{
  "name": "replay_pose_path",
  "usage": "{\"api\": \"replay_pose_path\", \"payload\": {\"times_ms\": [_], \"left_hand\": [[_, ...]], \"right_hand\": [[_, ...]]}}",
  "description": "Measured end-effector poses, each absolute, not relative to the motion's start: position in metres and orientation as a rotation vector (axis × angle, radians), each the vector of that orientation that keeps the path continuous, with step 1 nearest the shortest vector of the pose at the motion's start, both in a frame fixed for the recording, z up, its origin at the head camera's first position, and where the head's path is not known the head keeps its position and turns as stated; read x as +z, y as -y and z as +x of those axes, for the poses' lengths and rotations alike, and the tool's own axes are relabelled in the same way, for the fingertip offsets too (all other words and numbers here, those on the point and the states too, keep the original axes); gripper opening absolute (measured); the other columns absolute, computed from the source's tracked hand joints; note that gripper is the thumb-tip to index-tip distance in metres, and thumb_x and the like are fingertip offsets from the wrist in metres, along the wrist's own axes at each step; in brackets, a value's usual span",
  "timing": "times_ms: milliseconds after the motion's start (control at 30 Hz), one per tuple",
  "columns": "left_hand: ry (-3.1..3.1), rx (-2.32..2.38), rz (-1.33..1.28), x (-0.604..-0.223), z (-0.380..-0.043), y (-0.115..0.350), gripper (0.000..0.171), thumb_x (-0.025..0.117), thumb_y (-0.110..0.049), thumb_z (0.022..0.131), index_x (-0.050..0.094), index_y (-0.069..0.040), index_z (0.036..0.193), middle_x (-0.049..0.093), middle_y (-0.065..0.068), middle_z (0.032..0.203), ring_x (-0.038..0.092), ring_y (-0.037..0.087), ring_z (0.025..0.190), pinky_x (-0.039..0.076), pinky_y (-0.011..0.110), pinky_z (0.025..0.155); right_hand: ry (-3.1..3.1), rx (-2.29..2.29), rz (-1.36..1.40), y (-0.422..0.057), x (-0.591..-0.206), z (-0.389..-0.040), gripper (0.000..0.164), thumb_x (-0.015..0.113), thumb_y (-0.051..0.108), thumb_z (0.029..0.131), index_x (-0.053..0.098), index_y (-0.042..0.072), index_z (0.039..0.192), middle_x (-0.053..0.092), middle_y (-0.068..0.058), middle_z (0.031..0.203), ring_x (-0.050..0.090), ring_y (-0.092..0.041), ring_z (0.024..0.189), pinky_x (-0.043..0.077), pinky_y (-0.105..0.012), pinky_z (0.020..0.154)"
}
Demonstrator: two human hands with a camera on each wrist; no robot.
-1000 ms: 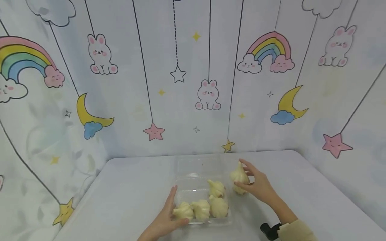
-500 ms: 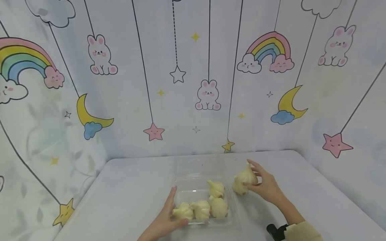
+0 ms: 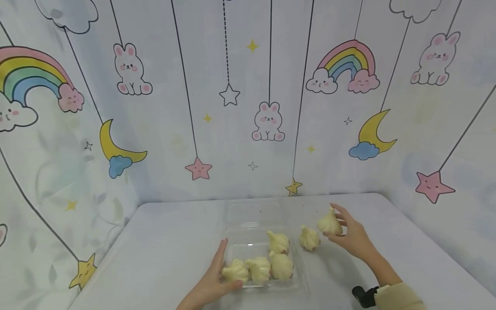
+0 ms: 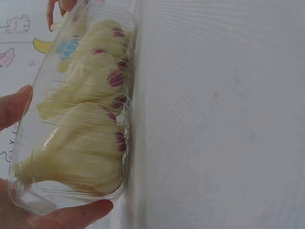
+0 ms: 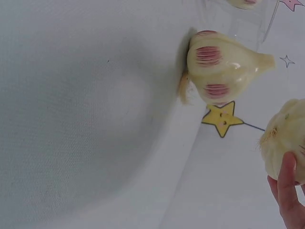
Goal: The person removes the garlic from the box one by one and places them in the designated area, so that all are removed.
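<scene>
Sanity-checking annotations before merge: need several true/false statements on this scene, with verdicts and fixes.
1. Four cream-white garlic bulbs sit in the clear plastic rectangular container. True.
2. The container's lid is closed. False: the clear plastic lid is open.
3. The right hand holds a fifth bulb. True.
4. The left hand grips a bulb. False: the left hand holds the container.
5. A sixth bulb rests on the white table. True.

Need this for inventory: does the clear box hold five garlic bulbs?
No: the head view shows four garlic bulbs in the clear box, a fifth bulb beside it, and a sixth bulb in the right hand.
</scene>
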State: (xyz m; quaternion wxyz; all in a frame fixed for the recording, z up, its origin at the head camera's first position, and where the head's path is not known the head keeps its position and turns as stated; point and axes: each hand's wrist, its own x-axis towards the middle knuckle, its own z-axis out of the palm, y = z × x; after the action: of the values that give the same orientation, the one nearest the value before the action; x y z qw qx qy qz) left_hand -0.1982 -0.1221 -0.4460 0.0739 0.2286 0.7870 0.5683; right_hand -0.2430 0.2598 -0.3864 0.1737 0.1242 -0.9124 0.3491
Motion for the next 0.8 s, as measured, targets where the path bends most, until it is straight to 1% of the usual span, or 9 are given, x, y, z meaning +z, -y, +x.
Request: {"api": "replay_pose_path", "payload": {"times_ms": [67, 167, 433, 633, 800], "left_hand": [[-2.364, 1.705, 0.684, -0.446, -0.198, 0.122, 0.107, 0.071, -0.028, 0.080, -0.011, -0.005, 0.144, -0.016, 0.029, 0.146, 0.012, 0.063, 0.122, 0.022, 0.072, 0.091], [-2.373, 1.709, 0.681, -0.446, -0.198, 0.123, 0.107, 0.072, -0.028, 0.079, -0.010, -0.006, 0.145, -0.014, 0.029, 0.146, 0.013, 0.063, 0.122, 0.022, 0.071, 0.092], [-2.373, 1.719, 0.674, -0.448, -0.198, 0.122, 0.107, 0.072, -0.025, 0.078, -0.009, -0.010, 0.146, -0.014, 0.028, 0.147, 0.016, 0.064, 0.120, 0.023, 0.071, 0.092], [-2.372, 1.703, 0.662, -0.446, -0.198, 0.122, 0.108, 0.072, -0.027, 0.079, -0.011, -0.006, 0.145, -0.015, 0.029, 0.146, 0.013, 0.062, 0.122, 0.023, 0.070, 0.092], [-2.370, 1.702, 0.667, -0.445, -0.198, 0.122, 0.108, 0.072, -0.027, 0.079, -0.012, -0.005, 0.144, -0.016, 0.029, 0.146, 0.013, 0.063, 0.122, 0.023, 0.070, 0.093]], "right_hand": [[2.603, 0.985, 0.343, -0.262, -0.387, -0.244, 0.080, 0.076, 0.012, 0.074, 0.030, 0.008, 0.139, 0.046, -0.034, 0.122, 0.048, -0.052, 0.106, 0.050, -0.056, 0.071], [2.624, 0.982, 0.343, -0.264, -0.388, -0.246, 0.079, 0.076, 0.011, 0.074, 0.030, 0.007, 0.138, 0.046, -0.036, 0.122, 0.048, -0.053, 0.106, 0.048, -0.059, 0.072], [2.679, 0.944, 0.365, -0.273, -0.392, -0.253, 0.076, 0.077, 0.012, 0.072, 0.032, 0.003, 0.133, 0.047, -0.037, 0.119, 0.049, -0.052, 0.104, 0.048, -0.058, 0.074], [2.713, 0.959, 0.399, -0.278, -0.398, -0.260, 0.073, 0.076, 0.009, 0.072, 0.033, 0.001, 0.131, 0.048, -0.039, 0.117, 0.050, -0.053, 0.103, 0.048, -0.058, 0.074], [2.752, 0.964, 0.402, -0.279, -0.403, -0.265, 0.074, 0.076, 0.010, 0.072, 0.033, -0.001, 0.130, 0.048, -0.040, 0.116, 0.050, -0.053, 0.103, 0.047, -0.058, 0.076]]}}
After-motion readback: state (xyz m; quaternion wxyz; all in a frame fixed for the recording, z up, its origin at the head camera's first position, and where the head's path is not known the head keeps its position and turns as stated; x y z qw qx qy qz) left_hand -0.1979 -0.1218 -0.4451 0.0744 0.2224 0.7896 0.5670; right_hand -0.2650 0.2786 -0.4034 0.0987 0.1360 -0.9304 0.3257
